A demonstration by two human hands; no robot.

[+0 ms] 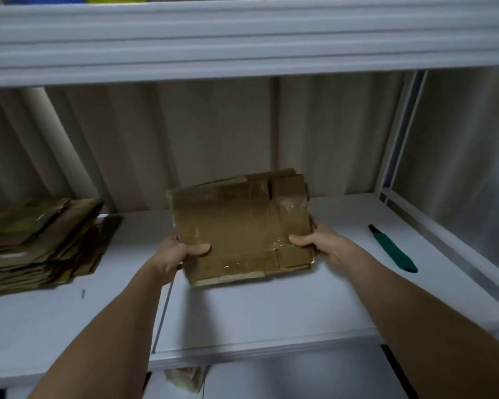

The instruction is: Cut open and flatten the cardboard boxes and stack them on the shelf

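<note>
You gripped the flattened box [239, 226] with left hand [179, 254] and right hand [317, 240] over the shelf [242, 321]. Tilted, it might have slid off short of the stack [41, 243]

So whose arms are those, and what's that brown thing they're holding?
There's no machine here. The arms belong to a person wearing a camera on their head, so you see what they see, looking down at their own hands. The left hand and the right hand each grip one side of a flattened cardboard box with shiny tape on it, holding it tilted over a white shelf. On the shelf to the left lies a stack of other flattened boxes. On the right lies a green cutter, which nobody is touching.
</note>
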